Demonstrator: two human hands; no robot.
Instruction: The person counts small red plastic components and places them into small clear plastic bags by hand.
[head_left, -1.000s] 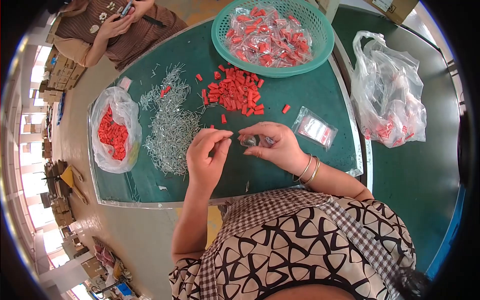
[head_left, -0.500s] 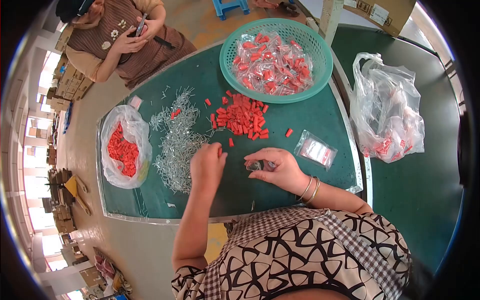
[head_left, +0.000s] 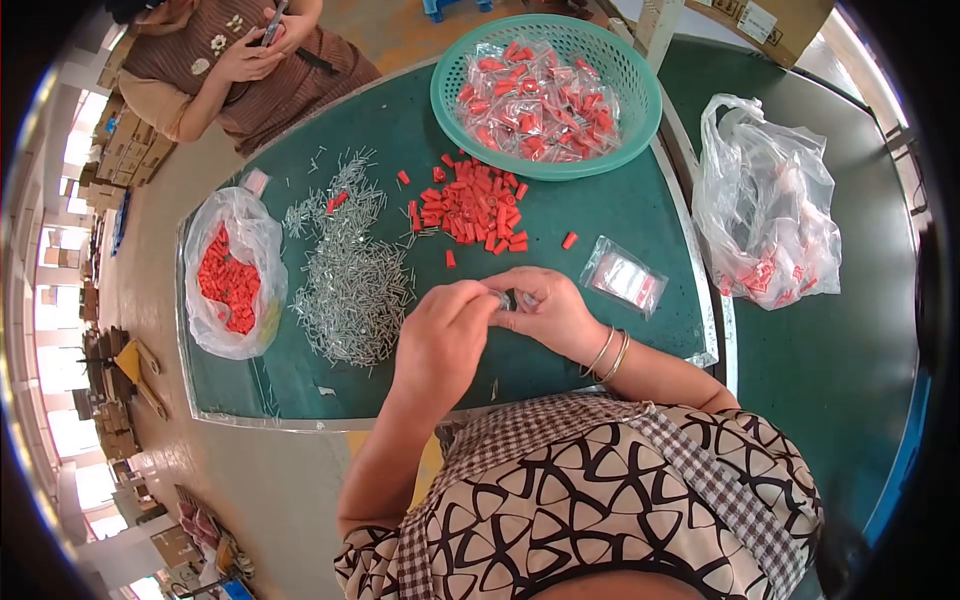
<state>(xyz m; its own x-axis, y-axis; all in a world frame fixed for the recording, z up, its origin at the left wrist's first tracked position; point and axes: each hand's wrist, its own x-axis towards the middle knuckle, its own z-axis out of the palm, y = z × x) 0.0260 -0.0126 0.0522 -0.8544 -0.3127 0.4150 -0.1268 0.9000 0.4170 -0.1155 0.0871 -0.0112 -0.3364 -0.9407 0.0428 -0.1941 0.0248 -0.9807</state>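
My right hand (head_left: 550, 313), with bangles at the wrist, pinches a small clear plastic bag (head_left: 527, 300) above the near part of the green table. My left hand (head_left: 440, 338) meets it there, its fingers closed at the bag's edge. Whatever those left fingertips hold is hidden. Just beyond the hands lies a heap of red plastic caps (head_left: 470, 205), with a few loose ones around it. To the left spreads a pile of small silver screws or nails (head_left: 355, 285). A flat clear packet (head_left: 624, 277) rests right of my right hand.
A green basket (head_left: 645, 130) of filled bags stands at the back. An open plastic bag of red pieces (head_left: 205, 330) sits at the left edge. On the right surface is another plastic bag (head_left: 765, 200). Across the table a person (head_left: 250, 70) holds a phone.
My left hand, which showed something red at its fingertips, has moved right to the small bag in my right hand. The view has shifted slightly.
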